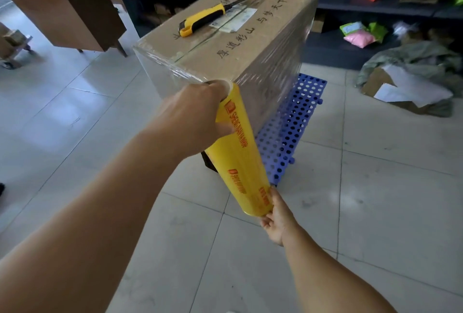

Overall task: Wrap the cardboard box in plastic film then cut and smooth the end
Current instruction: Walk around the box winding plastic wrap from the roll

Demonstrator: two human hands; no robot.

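At the box's near corner, my left hand (198,112) and right hand (276,222) each grip an end of the film roll (240,155) against the cardboard box (225,44) on the blue pallet (288,127). Slack here could wrinkle the film, and a bump might tip the knife (203,18) off the top.

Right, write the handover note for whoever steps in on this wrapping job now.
Left hand grips the top end of the yellow film roll; right hand holds its bottom end, roll upright at the box's near corner.
Cardboard box sits on the blue perforated mat, its sides already covered in film.
Utility knife lies on the box top, untouched.
Left: finish the pass, cut the film, smooth the end down.
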